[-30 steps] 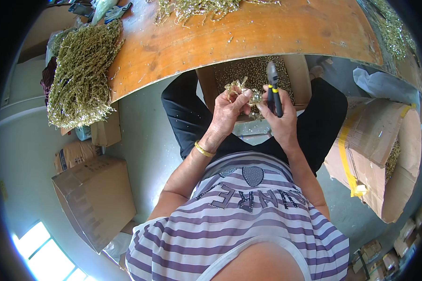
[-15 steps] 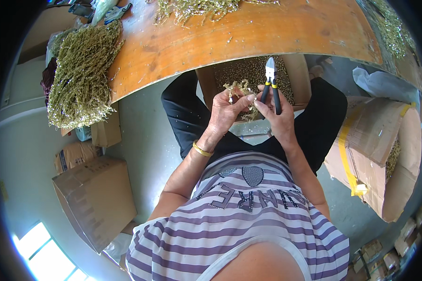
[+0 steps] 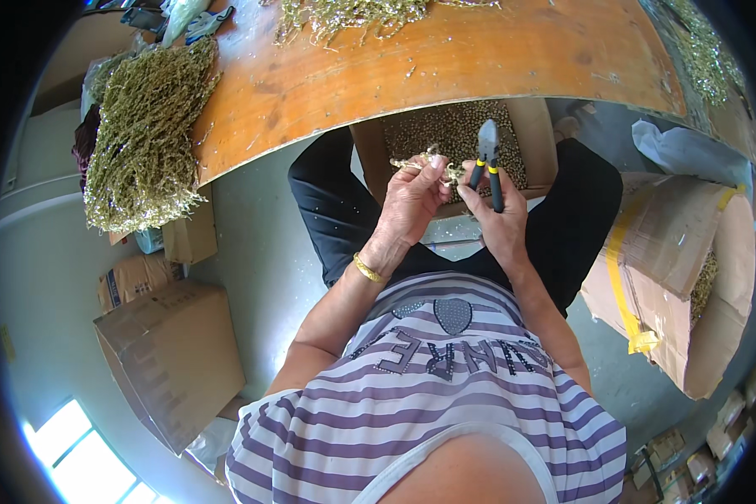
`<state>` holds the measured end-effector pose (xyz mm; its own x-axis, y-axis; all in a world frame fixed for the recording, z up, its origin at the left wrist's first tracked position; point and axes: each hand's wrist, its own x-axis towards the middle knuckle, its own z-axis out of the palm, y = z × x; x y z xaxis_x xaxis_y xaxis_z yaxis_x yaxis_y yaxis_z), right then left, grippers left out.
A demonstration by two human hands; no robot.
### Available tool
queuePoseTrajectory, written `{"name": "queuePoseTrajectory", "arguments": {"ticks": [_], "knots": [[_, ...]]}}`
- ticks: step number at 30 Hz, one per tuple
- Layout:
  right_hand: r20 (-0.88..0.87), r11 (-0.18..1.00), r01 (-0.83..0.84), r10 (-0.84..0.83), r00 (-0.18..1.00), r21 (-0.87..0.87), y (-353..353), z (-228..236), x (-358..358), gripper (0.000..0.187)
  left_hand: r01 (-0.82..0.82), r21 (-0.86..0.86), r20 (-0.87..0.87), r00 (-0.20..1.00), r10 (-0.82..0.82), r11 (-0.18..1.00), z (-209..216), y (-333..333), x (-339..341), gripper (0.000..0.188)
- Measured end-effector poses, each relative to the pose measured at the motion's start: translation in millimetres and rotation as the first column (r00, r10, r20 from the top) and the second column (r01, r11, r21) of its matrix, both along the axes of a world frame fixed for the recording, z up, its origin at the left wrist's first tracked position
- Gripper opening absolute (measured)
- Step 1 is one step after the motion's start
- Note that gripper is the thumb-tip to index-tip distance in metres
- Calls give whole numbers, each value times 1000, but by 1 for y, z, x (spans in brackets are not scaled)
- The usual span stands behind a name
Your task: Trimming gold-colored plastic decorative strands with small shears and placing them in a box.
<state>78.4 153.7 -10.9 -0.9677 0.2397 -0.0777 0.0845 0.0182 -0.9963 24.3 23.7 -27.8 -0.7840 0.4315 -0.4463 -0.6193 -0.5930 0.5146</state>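
Between my knees, above an open cardboard box (image 3: 536,143) of small gold beads (image 3: 445,128), both hands work close together. My left hand (image 3: 413,197) is closed, pinching a tangled gold beaded strand (image 3: 407,162) between thumb and fingers. Part of the strand hangs between the two hands. My right hand (image 3: 502,223) is wrapped round the black and yellow handles of side cutters (image 3: 488,155). Their jaws point up and away from me. The right fingertips are close to the strand; whether they grip it too is hidden.
An orange wooden table (image 3: 445,71) curves across in front of me. A thick bundle of gold strands (image 3: 147,134) drapes over its left end, with another pile (image 3: 353,18) at the far side. Cardboard boxes stand at left (image 3: 176,361) and right (image 3: 655,269).
The strand has shifted up and left in my left hand, whose thumb now points upward. My right hand stays near its place, the cutters turned slightly.
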Motion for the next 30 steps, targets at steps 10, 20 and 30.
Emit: {"name": "queuePoseTrajectory", "arguments": {"ticks": [10, 20, 30], "knots": [[11, 999, -27, 27, 1000, 41, 4, 0, -5, 30, -11, -147, -171, 985, -14, 989, 2, -1, 0, 9], [-216, 888, 91, 10, 976, 450, 5, -14, -8, 23, -53, -413, -621, 747, -238, 909, 8, -7, 9, 9], [108, 951, -64, 101, 989, -301, 19, -2, -11, 28, -29, -258, -255, 966, -39, 966, -13, -4, 2, 8]]}}
